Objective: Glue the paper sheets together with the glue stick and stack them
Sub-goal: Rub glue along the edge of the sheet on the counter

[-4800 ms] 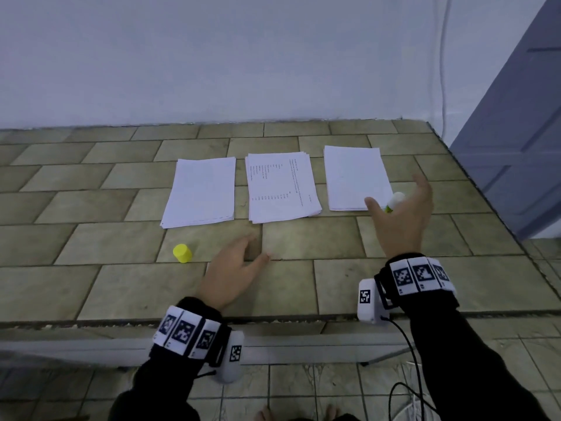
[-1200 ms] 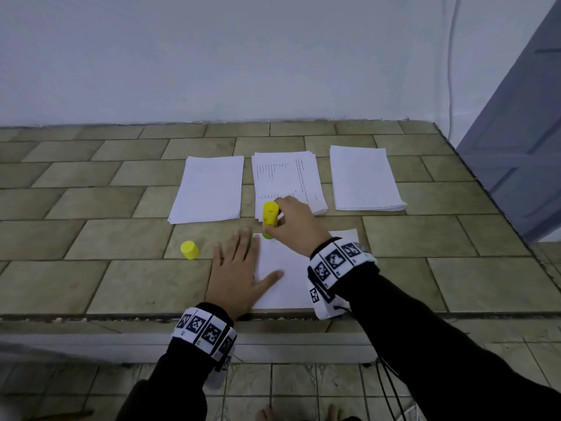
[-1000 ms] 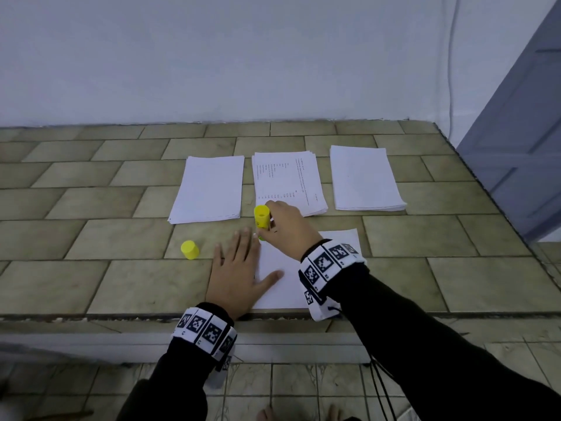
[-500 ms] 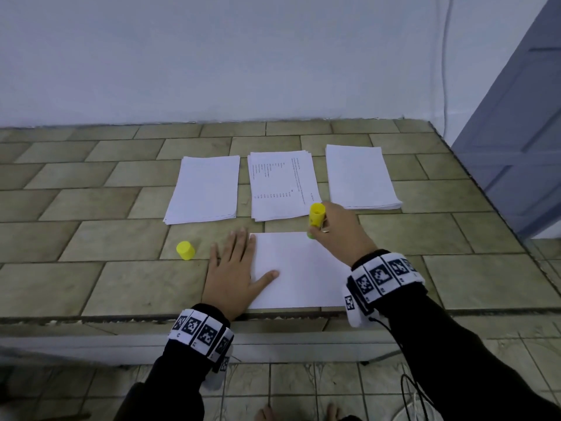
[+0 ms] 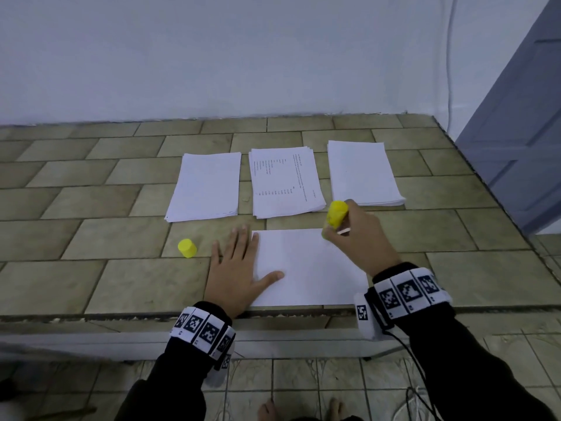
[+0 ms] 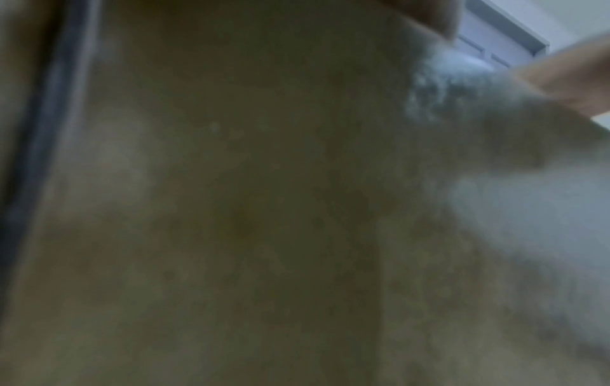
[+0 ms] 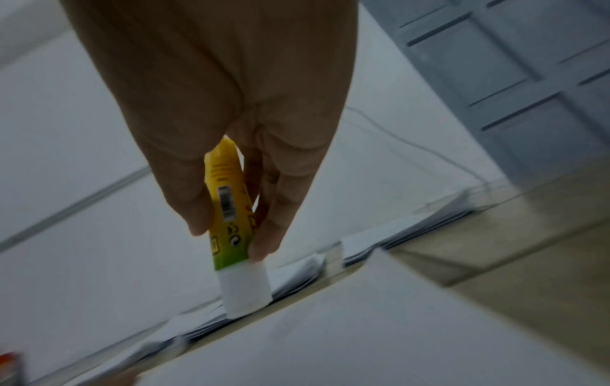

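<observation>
head view, looking down at a tiled ledge (image 5: 121, 278) set against a pale wall. three paper piles in a row at the back: a blank left pile (image 5: 206, 185), a printed middle pile (image 5: 283, 182), a blank right pile (image 5: 362, 173), each apart from its neighbour. nearer the front edge, a single white sheet (image 5: 306, 268) lying flat. left hand (image 5: 235, 275) spread flat, fingers straight, pressing on the sheet's left edge, with the thumb on the paper. right hand (image 5: 361, 241) clasped around a yellow glue stick (image 5: 335, 214), held tilted, its lower end down at the sheet's far right corner. a yellow cap (image 5: 187, 248) standing alone on the tiles, left of the left hand and apart from it. black sleeves, and wrist bands with black-and-white square markers, on both arms. a grey-blue door (image 5: 522, 132) at far right.

left wrist view, dim and badly blurred: only brownish tile up close, a pale patch of paper at right, and part of a finger at the upper right.

right wrist view, from under the palm: fingers (image 7: 277, 209) and thumb pinching the yellow and green glue stick (image 7: 227, 209), its white end (image 7: 244, 290) touching the far edge of the sheet (image 7: 363, 339). beyond it, the paper piles seen edge-on, and the door (image 7: 511, 65) at upper right.
</observation>
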The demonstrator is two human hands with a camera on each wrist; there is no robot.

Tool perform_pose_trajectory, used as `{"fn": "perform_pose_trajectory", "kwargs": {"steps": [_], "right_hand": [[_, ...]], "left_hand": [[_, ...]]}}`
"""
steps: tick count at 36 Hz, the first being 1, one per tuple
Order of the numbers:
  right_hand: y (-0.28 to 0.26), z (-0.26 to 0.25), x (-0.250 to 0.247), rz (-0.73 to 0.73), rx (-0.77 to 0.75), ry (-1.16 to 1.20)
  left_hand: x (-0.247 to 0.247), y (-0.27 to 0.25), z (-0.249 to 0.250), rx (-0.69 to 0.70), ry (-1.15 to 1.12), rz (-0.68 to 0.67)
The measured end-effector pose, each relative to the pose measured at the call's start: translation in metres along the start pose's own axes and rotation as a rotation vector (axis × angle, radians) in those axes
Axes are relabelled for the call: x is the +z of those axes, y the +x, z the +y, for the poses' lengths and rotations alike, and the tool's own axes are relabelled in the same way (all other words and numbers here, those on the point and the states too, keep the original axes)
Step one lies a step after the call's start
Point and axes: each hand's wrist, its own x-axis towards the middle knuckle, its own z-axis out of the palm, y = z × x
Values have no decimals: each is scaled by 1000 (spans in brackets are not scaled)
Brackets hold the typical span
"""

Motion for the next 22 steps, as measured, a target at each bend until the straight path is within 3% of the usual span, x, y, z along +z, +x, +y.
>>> {"fn": "perform_pose_trajectory", "kwargs": {"steps": [6,11,17,22], "right_hand": [[0,-35,44,-248,-91,-5],[-3,-53,73,-347,-186,-82],[-1,-55,82,-352,-192,-153],[0,-43,60,-328,-145,-187]], "left_hand": [[1,1,0,-2,23,7],[2,1,-2,21,43,19],[5,0,-4,38,7,41],[2,0,-1,11,-6,46]]}}
